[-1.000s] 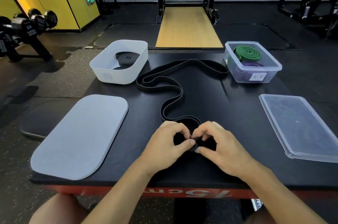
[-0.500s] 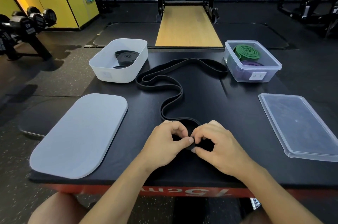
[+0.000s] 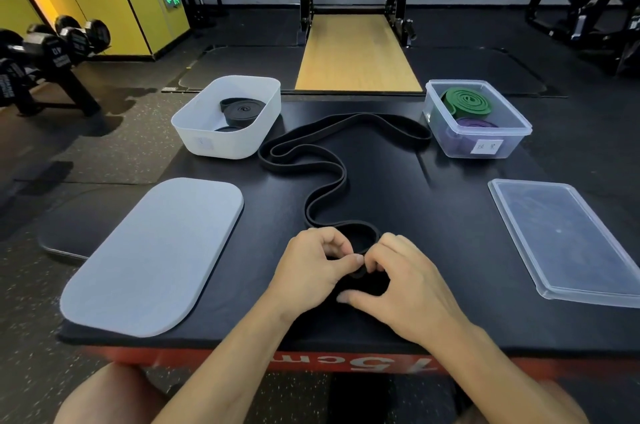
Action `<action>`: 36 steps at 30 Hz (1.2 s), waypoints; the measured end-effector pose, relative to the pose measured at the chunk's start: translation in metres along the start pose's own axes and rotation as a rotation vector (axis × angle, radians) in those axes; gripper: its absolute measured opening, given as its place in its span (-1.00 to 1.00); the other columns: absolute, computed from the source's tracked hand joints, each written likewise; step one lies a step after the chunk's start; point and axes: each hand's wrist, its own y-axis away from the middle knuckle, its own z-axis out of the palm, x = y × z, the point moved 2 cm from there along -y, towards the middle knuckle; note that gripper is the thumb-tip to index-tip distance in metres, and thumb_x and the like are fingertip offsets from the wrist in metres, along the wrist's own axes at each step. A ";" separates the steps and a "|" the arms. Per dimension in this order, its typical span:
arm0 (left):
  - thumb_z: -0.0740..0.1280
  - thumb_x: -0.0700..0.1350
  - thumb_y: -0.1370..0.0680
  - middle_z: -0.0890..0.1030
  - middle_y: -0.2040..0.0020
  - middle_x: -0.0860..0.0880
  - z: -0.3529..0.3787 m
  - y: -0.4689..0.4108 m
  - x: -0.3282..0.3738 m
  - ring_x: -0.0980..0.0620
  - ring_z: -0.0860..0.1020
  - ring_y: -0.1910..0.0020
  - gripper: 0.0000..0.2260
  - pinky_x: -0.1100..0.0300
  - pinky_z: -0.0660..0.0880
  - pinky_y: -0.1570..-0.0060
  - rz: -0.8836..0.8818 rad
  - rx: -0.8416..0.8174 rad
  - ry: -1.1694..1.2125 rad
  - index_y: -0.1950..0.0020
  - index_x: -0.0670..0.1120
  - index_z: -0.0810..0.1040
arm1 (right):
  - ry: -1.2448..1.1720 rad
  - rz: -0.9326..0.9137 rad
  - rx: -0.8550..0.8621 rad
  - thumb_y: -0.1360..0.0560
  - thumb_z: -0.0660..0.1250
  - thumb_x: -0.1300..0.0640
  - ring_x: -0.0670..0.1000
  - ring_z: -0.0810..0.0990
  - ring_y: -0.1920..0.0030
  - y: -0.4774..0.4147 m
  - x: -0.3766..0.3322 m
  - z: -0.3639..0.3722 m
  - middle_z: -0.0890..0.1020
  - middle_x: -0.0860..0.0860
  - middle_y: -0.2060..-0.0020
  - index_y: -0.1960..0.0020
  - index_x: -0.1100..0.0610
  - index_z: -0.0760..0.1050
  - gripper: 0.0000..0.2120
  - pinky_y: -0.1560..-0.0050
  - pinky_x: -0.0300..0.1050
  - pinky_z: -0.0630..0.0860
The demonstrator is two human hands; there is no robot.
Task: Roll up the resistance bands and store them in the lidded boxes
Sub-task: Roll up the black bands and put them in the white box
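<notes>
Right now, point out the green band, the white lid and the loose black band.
green band (image 3: 465, 102), head view, top of its coil.
white lid (image 3: 156, 257), head view, middle of its flat top.
loose black band (image 3: 341, 181), head view, strap's mid-table curve.

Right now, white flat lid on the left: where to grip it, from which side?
Judging by its pose, take the white lid at its near-left long edge, from the left. It lies flat with that edge overhanging the black table, so fingers can likely get under. The left hand is nearer.

Upside-down white "15cm" runs along the platform's red front edge (image 3: 346, 359) at six o'clock; other labels are too small to read.
</notes>
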 end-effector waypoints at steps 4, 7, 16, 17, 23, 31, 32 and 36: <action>0.54 -0.09 -0.54 0.72 0.26 0.05 -0.001 0.001 0.004 0.14 0.65 0.25 -0.86 0.19 0.57 0.12 -0.017 -0.021 0.011 0.17 -0.03 0.63 | 0.026 0.114 0.135 -0.33 0.55 -0.26 -0.12 0.39 0.28 -0.002 -0.009 0.010 0.37 -0.15 0.32 0.31 -0.03 0.29 -0.51 0.34 -0.32 0.28; 0.53 -0.09 -0.55 0.72 0.27 0.01 -0.002 0.001 0.007 0.11 0.65 0.28 -0.86 0.19 0.57 0.13 -0.035 -0.028 0.042 0.15 -0.08 0.63 | 0.018 0.165 0.181 -0.37 0.56 -0.17 -0.13 0.41 0.28 0.000 -0.010 0.012 0.39 -0.14 0.33 0.32 -0.02 0.37 -0.59 0.34 -0.34 0.28; 0.53 0.00 -0.55 0.68 0.20 -0.10 -0.003 -0.002 0.007 -0.01 0.63 0.20 -0.78 0.02 0.57 0.00 -0.052 -0.036 0.068 0.22 -0.07 0.64 | -0.326 0.174 0.157 -0.39 0.58 0.20 -0.10 0.60 0.11 -0.002 -0.001 0.000 0.60 -0.19 0.17 0.05 -0.03 0.67 -0.79 0.09 -0.32 0.53; 0.52 0.01 -0.55 0.67 0.19 -0.12 -0.004 -0.001 0.008 0.03 0.60 0.20 -0.78 0.05 0.56 0.01 -0.052 -0.059 0.074 0.24 -0.05 0.64 | -0.367 0.167 0.136 -0.38 0.58 0.22 -0.08 0.61 0.10 -0.003 0.001 -0.002 0.62 -0.19 0.16 0.05 -0.03 0.68 -0.77 0.08 -0.29 0.54; 0.44 0.01 -0.62 0.65 0.21 -0.02 -0.010 -0.002 0.009 0.09 0.57 0.14 -0.71 0.15 0.47 -0.11 -0.050 -0.218 0.147 0.29 0.00 0.63 | -0.550 0.104 -0.016 -0.39 0.54 0.32 0.04 0.66 0.03 -0.004 0.013 -0.010 0.66 -0.10 0.05 -0.06 -0.04 0.70 -0.66 -0.02 -0.09 0.62; 0.49 -0.04 -0.59 0.58 0.26 0.03 -0.015 -0.005 0.010 0.11 0.50 0.22 -0.77 0.24 0.45 0.08 -0.036 -0.301 0.114 0.24 -0.07 0.64 | -0.521 0.052 -0.003 -0.37 0.52 0.39 0.02 0.65 -0.01 -0.002 0.010 -0.013 0.68 -0.13 0.03 -0.05 -0.04 0.70 -0.61 -0.03 -0.23 0.55; 0.49 -0.03 -0.59 0.55 0.26 0.01 -0.015 -0.005 0.010 0.10 0.48 0.23 -0.76 0.24 0.43 0.12 -0.026 -0.307 0.097 0.24 -0.07 0.63 | -0.512 0.050 0.001 -0.37 0.51 0.38 0.01 0.65 -0.02 -0.002 0.010 -0.013 0.67 -0.15 0.03 -0.05 -0.05 0.69 -0.60 -0.04 -0.23 0.54; 0.49 -0.04 -0.59 0.55 0.28 0.00 -0.013 -0.005 0.007 0.09 0.48 0.24 -0.76 0.21 0.44 0.11 -0.021 -0.239 0.078 0.25 -0.07 0.63 | -0.511 0.129 -0.012 -0.37 0.57 0.28 -0.07 0.64 -0.06 -0.001 0.007 -0.010 0.66 -0.20 0.03 -0.09 -0.15 0.56 -0.56 -0.12 -0.20 0.55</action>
